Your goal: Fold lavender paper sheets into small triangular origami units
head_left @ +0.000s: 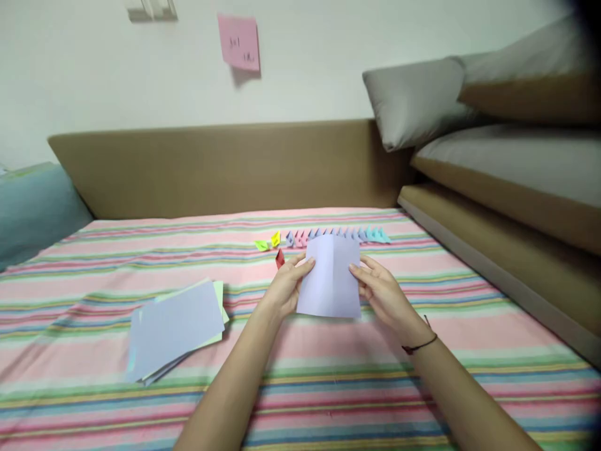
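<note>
A lavender sheet of paper with a vertical crease down its middle is held up above the striped cloth. My left hand grips its left edge, thumb on the near face and fingers behind. On the opposite edge, my right hand pinches it the same way. Behind the sheet runs a row of small folded paper pieces in purple, pink and blue; the sheet hides part of it. Left of that row lie a yellow folded piece and a green one. A red folded piece is just beyond my left hand.
A stack of coloured paper sheets lies at the left on the striped cloth. Grey cushions are piled along the right side. A brown backboard closes off the far edge, and a pink note hangs on the wall.
</note>
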### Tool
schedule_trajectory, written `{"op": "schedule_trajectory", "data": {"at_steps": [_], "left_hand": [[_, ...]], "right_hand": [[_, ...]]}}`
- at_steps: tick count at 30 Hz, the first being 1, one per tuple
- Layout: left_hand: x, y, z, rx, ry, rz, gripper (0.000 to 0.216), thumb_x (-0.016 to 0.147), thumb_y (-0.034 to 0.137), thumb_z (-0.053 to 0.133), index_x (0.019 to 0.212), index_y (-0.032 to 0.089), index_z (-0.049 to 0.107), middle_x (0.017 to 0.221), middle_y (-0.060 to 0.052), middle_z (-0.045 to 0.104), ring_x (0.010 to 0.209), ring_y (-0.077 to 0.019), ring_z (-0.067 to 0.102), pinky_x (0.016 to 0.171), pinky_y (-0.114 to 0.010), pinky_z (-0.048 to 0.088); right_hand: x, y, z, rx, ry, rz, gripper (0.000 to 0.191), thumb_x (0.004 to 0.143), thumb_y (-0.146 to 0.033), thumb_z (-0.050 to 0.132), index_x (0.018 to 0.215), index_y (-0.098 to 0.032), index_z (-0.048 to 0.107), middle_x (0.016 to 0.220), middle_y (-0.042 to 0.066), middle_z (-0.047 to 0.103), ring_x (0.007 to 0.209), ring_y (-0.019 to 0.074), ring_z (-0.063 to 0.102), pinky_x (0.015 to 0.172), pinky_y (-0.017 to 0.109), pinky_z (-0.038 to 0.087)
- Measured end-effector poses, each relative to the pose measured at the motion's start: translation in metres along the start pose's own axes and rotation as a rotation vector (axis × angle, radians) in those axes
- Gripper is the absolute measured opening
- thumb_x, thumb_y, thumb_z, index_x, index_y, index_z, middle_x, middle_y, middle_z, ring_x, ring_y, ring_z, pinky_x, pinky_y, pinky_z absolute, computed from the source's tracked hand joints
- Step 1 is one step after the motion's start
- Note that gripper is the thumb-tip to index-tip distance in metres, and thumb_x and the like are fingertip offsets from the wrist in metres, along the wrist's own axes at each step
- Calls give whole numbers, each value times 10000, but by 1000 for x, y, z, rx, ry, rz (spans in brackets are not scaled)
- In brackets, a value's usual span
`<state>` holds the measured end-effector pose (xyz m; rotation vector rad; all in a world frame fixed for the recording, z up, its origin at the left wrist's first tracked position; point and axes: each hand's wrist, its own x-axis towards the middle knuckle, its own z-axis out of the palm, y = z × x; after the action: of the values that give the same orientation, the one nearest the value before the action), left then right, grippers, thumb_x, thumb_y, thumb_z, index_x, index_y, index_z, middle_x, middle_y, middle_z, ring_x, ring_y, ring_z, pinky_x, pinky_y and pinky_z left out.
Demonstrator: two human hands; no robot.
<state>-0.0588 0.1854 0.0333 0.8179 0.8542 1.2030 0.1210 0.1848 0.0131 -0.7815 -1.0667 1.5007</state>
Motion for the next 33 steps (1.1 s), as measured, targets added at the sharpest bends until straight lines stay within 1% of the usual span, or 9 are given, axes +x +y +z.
{"op": "schedule_trajectory", "data": {"at_steps": [5, 8, 11, 16, 18, 21, 24, 30, 33], "left_hand": [[25, 15, 16, 374, 284, 356, 487, 639, 277, 771, 1060, 152, 559, 1156, -127, 601, 1018, -208, 598, 861, -317, 482], [27, 11, 16, 441, 207, 403, 267, 772, 406, 628, 824, 144, 638, 918, -86, 674, 937, -221, 614, 838, -341, 487], [23, 5, 8, 531, 131, 433, 239, 790, 375, 600, 845, 149, 655, 848, -72, 699, 836, -218, 644, 749, -319, 505], [14, 9, -5, 912, 208, 542, 171, 801, 240, 543, 805, 170, 699, 830, -53, 727, 762, -200, 651, 705, -293, 478], [10, 12, -4, 1088, 119, 569, 195, 807, 199, 516, 800, 187, 710, 828, -39, 733, 774, -199, 652, 718, -291, 462], [4, 15, 1, 1245, 19, 598, 219, 820, 194, 496, 814, 208, 715, 852, -30, 737, 802, -194, 653, 736, -281, 451], [1, 16, 2, 1295, 14, 559, 198, 819, 254, 525, 778, 208, 713, 817, -27, 737, 758, -188, 647, 686, -268, 444], [-6, 33, -13, 1289, 71, 520, 191, 808, 273, 535, 711, 203, 684, 752, -13, 723, 731, -183, 638, 671, -271, 445], [-8, 38, -17, 1386, 234, 588, 191, 830, 258, 511, 745, 201, 673, 792, -31, 717, 777, -204, 635, 718, -307, 453]], "right_hand": [[39, -5, 31, 99, 131, -108, 414, 706, -336, 726, 1063, -189, 577, 967, 69, 700, 833, 221, 678, 659, 291, 551], [50, 7, 41, 120, 150, -155, 458, 728, -351, 704, 1118, -176, 540, 967, 90, 698, 846, 247, 681, 689, 337, 560], [52, 19, 41, 89, 117, -177, 543, 749, -371, 687, 1212, -176, 481, 991, 114, 694, 895, 269, 675, 777, 400, 547], [42, 13, 28, -410, 219, -460, 782, 647, -288, 764, 1339, -232, 405, 1368, 127, 480, 1223, 265, 488, 984, 420, 428], [35, 5, 24, -646, 145, -570, 633, 672, -276, 742, 1264, -256, 521, 1364, 85, 492, 1271, 262, 431, 1008, 416, 397], [25, -6, 23, -778, 4, -504, 134, 782, -293, 638, 877, -226, 705, 945, 51, 709, 949, 234, 632, 860, 365, 467], [20, -12, 21, -829, 43, -466, 127, 799, -281, 606, 734, -214, 692, 796, 33, 717, 810, 222, 647, 776, 342, 460], [19, -16, 8, -847, 189, -495, 146, 780, -307, 587, 712, -209, 671, 799, 36, 712, 801, 232, 635, 749, 336, 455], [21, -13, 8, -850, 208, -502, 149, 793, -308, 576, 719, -207, 657, 802, 40, 705, 797, 233, 633, 741, 331, 452]]}}
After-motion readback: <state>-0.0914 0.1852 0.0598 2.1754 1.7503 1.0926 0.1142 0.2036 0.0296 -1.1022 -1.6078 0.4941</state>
